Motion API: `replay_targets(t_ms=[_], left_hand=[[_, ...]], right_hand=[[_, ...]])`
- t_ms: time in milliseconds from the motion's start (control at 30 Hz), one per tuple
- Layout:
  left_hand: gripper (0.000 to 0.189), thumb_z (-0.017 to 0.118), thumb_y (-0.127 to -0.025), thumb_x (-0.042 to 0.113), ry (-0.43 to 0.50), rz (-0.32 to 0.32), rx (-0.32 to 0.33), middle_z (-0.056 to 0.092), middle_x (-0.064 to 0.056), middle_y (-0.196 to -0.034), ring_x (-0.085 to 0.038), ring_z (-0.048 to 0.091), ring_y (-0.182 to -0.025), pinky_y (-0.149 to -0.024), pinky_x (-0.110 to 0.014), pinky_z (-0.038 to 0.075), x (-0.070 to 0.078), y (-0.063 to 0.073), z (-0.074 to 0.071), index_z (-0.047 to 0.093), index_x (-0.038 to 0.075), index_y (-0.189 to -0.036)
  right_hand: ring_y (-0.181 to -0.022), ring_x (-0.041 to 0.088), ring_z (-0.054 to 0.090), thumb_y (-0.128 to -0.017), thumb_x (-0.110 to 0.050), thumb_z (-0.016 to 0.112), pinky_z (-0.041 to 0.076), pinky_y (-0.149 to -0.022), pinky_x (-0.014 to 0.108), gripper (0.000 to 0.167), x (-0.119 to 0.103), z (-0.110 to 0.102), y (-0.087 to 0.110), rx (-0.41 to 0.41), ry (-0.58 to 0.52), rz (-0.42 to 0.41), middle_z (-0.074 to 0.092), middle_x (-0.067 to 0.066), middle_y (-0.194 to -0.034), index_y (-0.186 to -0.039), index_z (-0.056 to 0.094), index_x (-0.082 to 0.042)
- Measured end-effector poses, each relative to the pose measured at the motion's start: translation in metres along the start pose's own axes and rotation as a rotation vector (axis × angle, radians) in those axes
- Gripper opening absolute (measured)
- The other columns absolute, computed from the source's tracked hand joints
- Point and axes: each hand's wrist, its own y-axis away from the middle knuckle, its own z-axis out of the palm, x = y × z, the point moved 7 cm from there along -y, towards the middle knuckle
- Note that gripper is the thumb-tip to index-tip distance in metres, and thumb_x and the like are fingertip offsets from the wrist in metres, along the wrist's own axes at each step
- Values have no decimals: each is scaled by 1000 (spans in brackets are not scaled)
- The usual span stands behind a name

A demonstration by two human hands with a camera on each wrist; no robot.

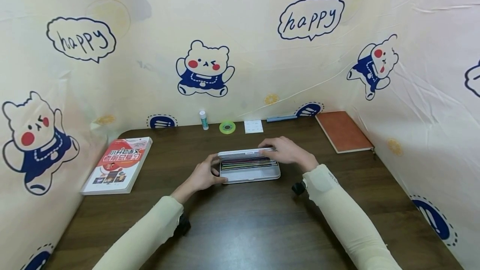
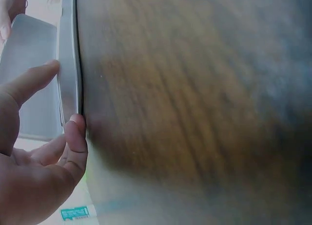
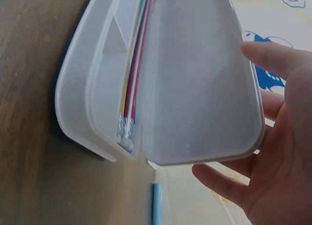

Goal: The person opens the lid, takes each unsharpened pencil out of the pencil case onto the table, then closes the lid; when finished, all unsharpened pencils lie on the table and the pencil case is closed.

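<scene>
A whitish pencil case (image 1: 252, 175) lies on the table with its lid (image 3: 200, 79) raised. Several pencils (image 3: 132, 84), among them red and yellow ones, lie along the hinge side inside. At the case's left end, my left hand (image 1: 204, 174) grips the body, thumb toward the front corner and fingers behind. The left wrist view shows those fingertips (image 2: 76, 127) against the end wall. My right hand (image 1: 286, 151) holds the lid's upper edge near its right end, thumb on one face and the other fingers behind it.
A white-and-red book (image 1: 116, 166) lies at the left and a brown notebook (image 1: 345, 131) at the back right. Along the back edge are a glue stick (image 1: 203, 120), a green tape roll (image 1: 227, 127), a white paper square (image 1: 253, 126) and a blue pen-like stick (image 1: 281, 118).
</scene>
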Motion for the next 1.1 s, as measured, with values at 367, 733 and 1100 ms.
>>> replay_targets(t_ms=[367, 733, 1100], left_hand=[[75, 88, -76, 19, 41, 54, -1, 57, -20, -142, -16, 69, -90, -77, -30, 54, -1, 1, -1, 42, 8, -135], [101, 84, -81, 17, -8, 111, -60, 54, -18, -142, -16, 64, -88, -76, -29, 52, 1, -2, 2, 22, 19, -160], [107, 82, -83, 18, -11, 83, -128, 52, -18, -143, -14, 58, -84, -73, -27, 48, -1, -6, 5, 10, 23, -162]], right_hand=[[-98, 17, 65, -103, -44, 50, 52, -89, 43, 41, 20, -13, 4, 101, -17, 89, 72, 3, -115, -129, 65, -17], [-111, 28, 67, -99, -39, 59, 53, -92, 48, 45, 51, -18, 16, 151, -38, 181, 70, 12, -122, -134, 59, -10], [-100, 22, 65, -96, -33, 65, 53, -89, 44, 30, 63, -15, 27, 134, -71, 207, 71, 5, -109, -118, 68, -13]])
